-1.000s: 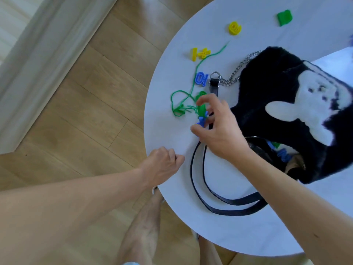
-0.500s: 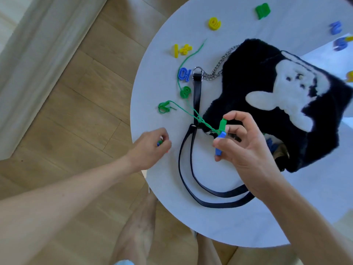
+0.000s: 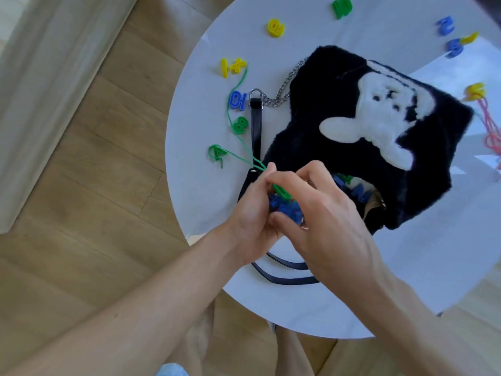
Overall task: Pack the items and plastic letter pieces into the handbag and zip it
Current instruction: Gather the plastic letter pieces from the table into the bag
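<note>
A black furry handbag [image 3: 339, 104] with a white rabbit on it lies on the round white table [image 3: 189, 172]. Its mouth faces me, with blue and green letter pieces [image 3: 357, 192] inside. My left hand [image 3: 252, 221] and my right hand [image 3: 322, 213] meet just in front of the bag's mouth. Together they pinch a small bunch of blue pieces [image 3: 284, 207] and a green piece [image 3: 282, 191]. A green cord [image 3: 244, 150] runs from that bunch to the loose pieces on the left. Which hand holds which piece is hidden.
Loose pieces lie on the table: a green 4 [image 3: 217, 153], a green 8 [image 3: 240, 124], a blue piece [image 3: 238, 100], yellow pieces [image 3: 231, 66] and more at the far edge. The bag's black strap [image 3: 282, 278] loops under my wrists. Pink cord [image 3: 492, 137] lies far right.
My left hand has moved right from the table edge and joined my right hand at the bunch of pieces. The right hand has stayed near the bag's mouth.
</note>
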Demonstrator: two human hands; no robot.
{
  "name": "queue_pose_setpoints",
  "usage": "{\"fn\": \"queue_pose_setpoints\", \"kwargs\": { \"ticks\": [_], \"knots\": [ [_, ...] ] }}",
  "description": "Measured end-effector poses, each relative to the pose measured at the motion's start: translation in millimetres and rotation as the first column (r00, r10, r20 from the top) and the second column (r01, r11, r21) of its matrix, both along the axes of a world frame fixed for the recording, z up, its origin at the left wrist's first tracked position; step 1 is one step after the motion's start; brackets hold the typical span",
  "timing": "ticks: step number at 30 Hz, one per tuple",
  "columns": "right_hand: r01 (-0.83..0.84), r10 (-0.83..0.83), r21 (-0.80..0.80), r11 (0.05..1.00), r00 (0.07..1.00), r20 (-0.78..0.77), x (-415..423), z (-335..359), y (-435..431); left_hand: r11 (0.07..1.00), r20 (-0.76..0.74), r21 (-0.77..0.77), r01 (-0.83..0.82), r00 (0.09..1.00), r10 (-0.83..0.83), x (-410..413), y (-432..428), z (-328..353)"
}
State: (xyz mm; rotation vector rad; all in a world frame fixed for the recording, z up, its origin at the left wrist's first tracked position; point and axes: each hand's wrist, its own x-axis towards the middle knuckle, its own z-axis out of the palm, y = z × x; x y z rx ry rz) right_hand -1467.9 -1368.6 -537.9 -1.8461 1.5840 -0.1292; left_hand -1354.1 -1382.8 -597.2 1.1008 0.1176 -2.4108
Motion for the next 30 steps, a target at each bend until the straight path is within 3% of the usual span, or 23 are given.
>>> {"fn": "queue_pose_setpoints", "kwargs": {
  "ticks": [6,11,17,22,27,29,30],
  "knots": [
    [0.092,-0.1,-0.272,0.958,0.995,-0.015,-4,-16,20,0.986,0.028,0.161,0.038,0.999,-0.043,-8,2,15],
    [0.128,-0.177,-0.389,0.912,0.98,-0.091,-3,-22,25,0.98,0.043,0.171,0.098,0.993,-0.107,-14,5,27],
    [-0.004,-0.023,-0.188,0.982,0.989,-0.143,2,-16,19,0.981,0.164,0.193,-0.012,0.986,-0.02,-14,1,39],
    [-0.078,0.081,-0.027,0.997,0.987,0.136,0,-5,8,0.988,0.272,0.093,-0.122,0.958,0.093,-3,-3,49],
    [-0.276,0.28,-0.091,0.957,0.96,0.03,1,7,-11,0.984,0.316,-0.034,-0.176,0.932,0.178,15,-12,60],
    [-0.274,0.278,-0.048,0.961,0.949,0.147,11,4,-19,0.985,0.349,-0.115,-0.13,0.923,0.162,18,-14,61],
    [-0.184,0.154,0.075,0.98,0.941,0.3,13,2,-25,0.985,0.364,-0.15,-0.091,0.921,0.141,20,-16,63]
  ]
}}
